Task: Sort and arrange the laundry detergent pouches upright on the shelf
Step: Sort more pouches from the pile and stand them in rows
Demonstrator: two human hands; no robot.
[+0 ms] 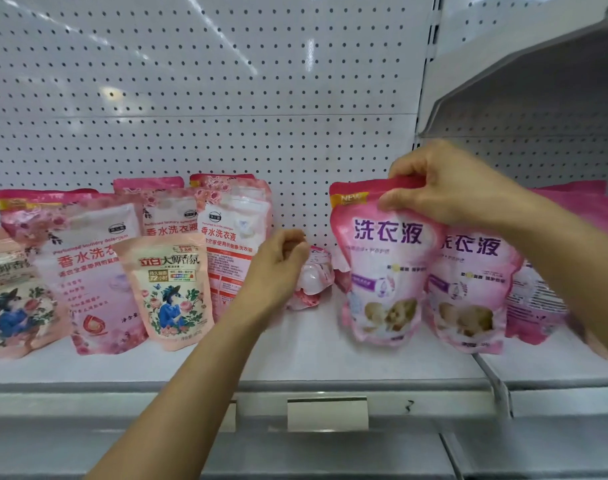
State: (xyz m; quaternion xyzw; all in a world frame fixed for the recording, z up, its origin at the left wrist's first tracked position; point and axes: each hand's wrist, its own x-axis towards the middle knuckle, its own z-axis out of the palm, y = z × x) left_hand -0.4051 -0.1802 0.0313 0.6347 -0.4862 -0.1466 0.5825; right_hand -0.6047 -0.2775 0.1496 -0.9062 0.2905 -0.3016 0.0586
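Note:
My right hand (pixel 447 188) pinches the top edge of a pink pouch with purple lettering (pixel 382 268), which stands upright on the white shelf (pixel 295 358). A second pouch of the same kind (pixel 468 292) stands just right of it. My left hand (pixel 278 268) hovers with loosely curled fingers in front of a small pink pouch lying flat (pixel 313 278) near the back wall; I cannot tell whether it touches it. On the left stand pale pink rose-print pouches (pixel 94 271) (pixel 236 244) and a small peach pouch (pixel 171 292).
A perforated white back panel (pixel 198 98) rises behind the shelf. A grey shelf underside (pixel 537 98) overhangs at upper right. More pink pouches (pixel 537 303) sit at far right, a peach one (pixel 15 292) at far left. A price-tag holder (pixel 326 412) is on the shelf's front rail.

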